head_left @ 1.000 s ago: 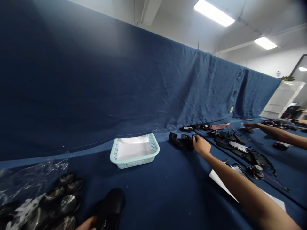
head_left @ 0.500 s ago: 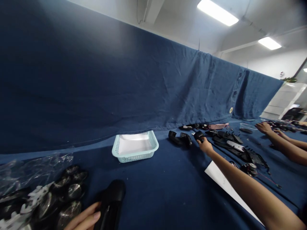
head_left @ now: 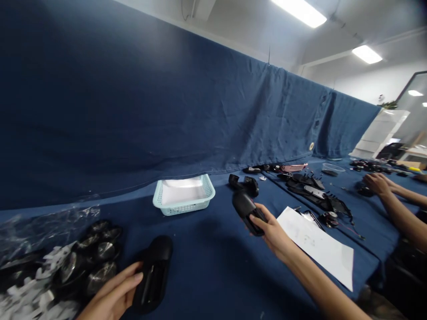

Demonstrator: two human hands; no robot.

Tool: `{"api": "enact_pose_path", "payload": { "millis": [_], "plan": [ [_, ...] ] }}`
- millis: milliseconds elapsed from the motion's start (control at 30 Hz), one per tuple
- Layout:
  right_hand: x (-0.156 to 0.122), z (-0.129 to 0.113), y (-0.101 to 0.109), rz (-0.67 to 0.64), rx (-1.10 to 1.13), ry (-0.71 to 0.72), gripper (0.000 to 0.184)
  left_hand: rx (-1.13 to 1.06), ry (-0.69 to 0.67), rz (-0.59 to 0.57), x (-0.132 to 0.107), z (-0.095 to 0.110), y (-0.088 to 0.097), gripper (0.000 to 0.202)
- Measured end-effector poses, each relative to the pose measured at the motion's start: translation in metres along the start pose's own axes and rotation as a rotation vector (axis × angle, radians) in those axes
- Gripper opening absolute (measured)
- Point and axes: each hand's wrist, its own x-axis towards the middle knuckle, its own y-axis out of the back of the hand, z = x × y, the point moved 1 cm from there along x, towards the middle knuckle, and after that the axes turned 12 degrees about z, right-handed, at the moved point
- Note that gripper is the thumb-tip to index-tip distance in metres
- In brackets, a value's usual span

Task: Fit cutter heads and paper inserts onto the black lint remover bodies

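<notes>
Head view: your right hand (head_left: pixel 271 233), arm stretched forward, clenches a black plastic housing (head_left: pixel 246 213) right of the pale teal mesh basket (head_left: pixel 183 206); your left hand (head_left: pixel 111 298) grasps a second black housing (head_left: pixel 154 271) below that basket.

Bright overhead fluorescents (head_left: pixel 367 54), warped wide-angle edges

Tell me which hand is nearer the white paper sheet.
Right. The right hand, holding a black piece, is beside the sheet's lower left edge; the left hand is much farther away, at the lower left.
</notes>
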Motion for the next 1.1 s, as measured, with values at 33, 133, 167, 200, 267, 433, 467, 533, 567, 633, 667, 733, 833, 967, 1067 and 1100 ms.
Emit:
{"api": "enact_pose_path", "payload": {
  "millis": [33, 133, 167, 200, 267, 433, 467, 533, 567, 633, 667, 733, 833, 967, 1067, 1100],
  "plan": [
    [-0.008, -0.002, -0.008, -0.055, 0.096, -0.034, 0.045, -0.022, -0.003, -0.002, -0.006, 0.002, -0.001, 0.055],
    [-0.025, -0.009, -0.026, -0.171, 0.451, -0.119, 0.043, -0.100, 0.023, 0.003, -0.019, 0.007, -0.003, 0.054],
    [-0.029, -0.010, -0.029, -0.187, 0.536, -0.132, 0.044, -0.114, 0.036, 0.004, -0.022, 0.008, -0.003, 0.053],
    [-0.031, -0.010, -0.031, -0.196, 0.586, -0.141, 0.046, -0.118, 0.047, -0.001, -0.024, 0.009, -0.003, 0.053],
    [-0.035, -0.008, -0.031, -0.220, 0.643, -0.183, 0.050, -0.109, 0.054, -0.004, -0.024, 0.010, -0.004, 0.052],
    [-0.039, -0.001, -0.026, -0.246, 0.702, -0.277, 0.056, -0.101, 0.052, 0.009, -0.013, 0.007, -0.004, 0.046],
    [-0.040, -0.001, -0.026, -0.244, 0.695, -0.272, 0.056, -0.103, 0.065, 0.012, -0.010, 0.006, -0.003, 0.045],
    [-0.041, 0.000, -0.025, -0.231, 0.660, -0.242, 0.056, -0.104, 0.100, 0.026, -0.006, 0.004, -0.003, 0.045],
    [-0.041, 0.000, -0.024, -0.223, 0.634, -0.214, 0.057, -0.102, 0.112, 0.036, -0.005, 0.003, -0.003, 0.047],
    [-0.041, 0.003, -0.023, -0.211, 0.575, -0.145, 0.061, -0.088, 0.111, 0.056, -0.005, 0.002, -0.003, 0.049],
    [-0.041, 0.004, -0.022, -0.211, 0.549, -0.110, 0.063, -0.072, 0.098, 0.064, -0.006, 0.003, -0.003, 0.050],
    [-0.040, 0.007, -0.020, -0.229, 0.517, -0.066, 0.067, -0.022, 0.062, 0.070, -0.008, 0.004, -0.004, 0.052],
    [-0.040, 0.006, -0.019, -0.235, 0.520, -0.038, 0.071, 0.058, 0.002, 0.068, -0.013, 0.005, -0.008, 0.056],
    [-0.041, 0.005, -0.020, -0.195, 0.523, -0.050, 0.075, 0.122, -0.053, 0.076, -0.017, 0.004, -0.013, 0.058],
    [-0.041, 0.008, -0.022, -0.166, 0.475, -0.087, 0.071, 0.153, -0.079, 0.060, -0.021, 0.006, -0.015, 0.054],
    [-0.040, 0.010, -0.022, -0.160, 0.457, -0.089, 0.070, 0.155, -0.088, 0.038, -0.022, 0.007, -0.015, 0.053]
  ]
}}
